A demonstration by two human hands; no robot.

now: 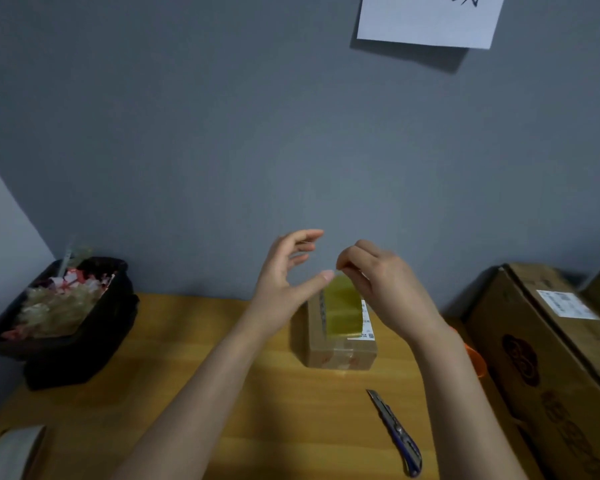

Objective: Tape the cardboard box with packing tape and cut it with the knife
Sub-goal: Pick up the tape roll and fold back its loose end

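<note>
A small cardboard box [340, 355] stands on the wooden table [257, 410] in the middle. A yellowish strip of packing tape [342, 310] rises from its top. My right hand [378, 282] pinches the strip's upper end above the box. My left hand [284, 278] hovers just left of it, fingers spread, thumb tip close to the tape's end. A blue utility knife [395, 434] lies on the table in front of the box, to the right. A roll of tape [11, 452] sits at the near left corner.
A black bin [84, 341] full of scraps stands at the far left of the table. Large cardboard boxes [551, 358] line the right side, with something orange [478, 362] beside them. A grey wall with a paper sheet [426, 19] rises behind.
</note>
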